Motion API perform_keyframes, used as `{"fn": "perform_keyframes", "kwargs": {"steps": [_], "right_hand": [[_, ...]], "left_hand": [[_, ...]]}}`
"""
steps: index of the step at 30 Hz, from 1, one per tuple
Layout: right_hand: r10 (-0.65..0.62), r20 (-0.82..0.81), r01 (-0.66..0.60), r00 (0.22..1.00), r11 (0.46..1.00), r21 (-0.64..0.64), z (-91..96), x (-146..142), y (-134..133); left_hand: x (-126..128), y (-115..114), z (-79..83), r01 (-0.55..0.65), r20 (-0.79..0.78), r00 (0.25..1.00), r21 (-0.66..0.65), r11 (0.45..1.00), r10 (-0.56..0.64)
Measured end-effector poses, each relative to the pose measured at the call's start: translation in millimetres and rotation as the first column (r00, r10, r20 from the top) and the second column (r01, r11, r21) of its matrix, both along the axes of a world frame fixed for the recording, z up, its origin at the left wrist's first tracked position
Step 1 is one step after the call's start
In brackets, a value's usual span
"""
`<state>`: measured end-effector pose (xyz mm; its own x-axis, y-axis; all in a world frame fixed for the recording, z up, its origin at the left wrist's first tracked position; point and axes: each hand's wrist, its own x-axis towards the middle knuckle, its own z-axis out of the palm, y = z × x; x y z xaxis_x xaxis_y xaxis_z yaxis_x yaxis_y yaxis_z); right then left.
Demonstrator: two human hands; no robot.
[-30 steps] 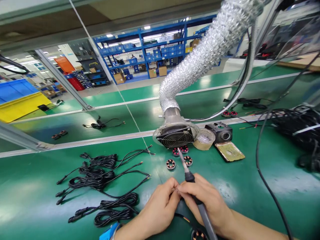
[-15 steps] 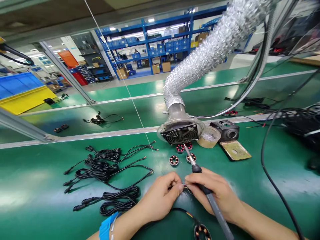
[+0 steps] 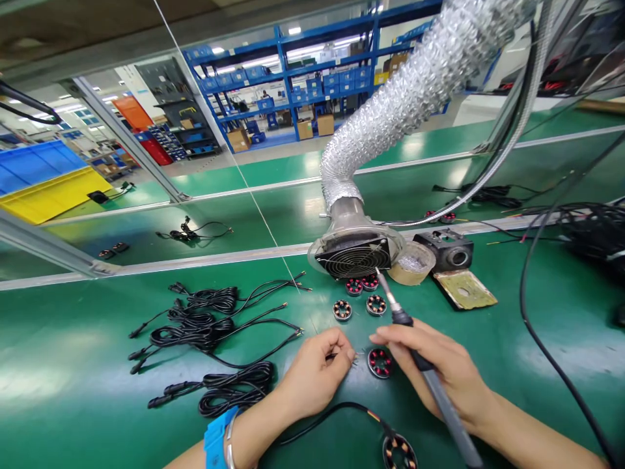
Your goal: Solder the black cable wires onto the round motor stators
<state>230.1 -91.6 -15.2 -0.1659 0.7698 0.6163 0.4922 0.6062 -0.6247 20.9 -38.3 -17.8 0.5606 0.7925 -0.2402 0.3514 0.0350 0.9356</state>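
My left hand (image 3: 315,371) is closed in a pinch on a thin black cable (image 3: 333,356), whose fine wire ends stick out past the fingertips. In my right hand (image 3: 454,371) is a soldering iron (image 3: 403,317), its metal tip pointing up and away towards the fan. Between the hands lies a small round motor stator with red windings (image 3: 372,370), touched by neither. Below it, a copper-wound stator (image 3: 388,449) is joined by coloured wires to a black cable (image 3: 336,408) running under my left wrist.
A fume extractor fan (image 3: 354,260) hangs from a silver duct (image 3: 390,130), with several stators (image 3: 342,310) below it. Coiled black cables (image 3: 209,332) lie left. Right of the fan stand a round tub (image 3: 413,277), a soldering iron stand (image 3: 446,251) and a yellow sponge (image 3: 466,290).
My right hand has moved right with the soldering iron, away from my left fingers. The red-wound stator between the hands now shows fully. My left hand keeps its pinch.
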Motion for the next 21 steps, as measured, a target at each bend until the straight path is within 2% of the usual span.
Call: {"fn": "perform_keyframes", "kwargs": {"steps": [4,7,12,21], "right_hand": [[-0.097,-0.011,0.095,0.995,0.988,-0.125,10.8,15.8,-16.7],[-0.122,-0.024,0.114,0.992,0.974,-0.198,15.2,21.5,-22.9],[-0.151,-0.1,0.126,0.983,0.967,-0.223,11.7,20.3,-20.0],[-0.195,-0.075,0.171,0.978,0.952,-0.254,7.2,19.2,-17.7]], "left_hand": [[-0.5,-0.9,-0.5,-0.025,-0.02,0.999,0.003,1.0,0.025],[2.5,0.2,-0.6,-0.034,-0.015,0.999,-0.02,0.999,0.034],[6.7,2.5,1.1,-0.034,-0.022,0.999,-0.048,0.998,0.033],[5.6,1.7,1.3,-0.014,-0.021,1.0,-0.045,0.999,0.013]]}}
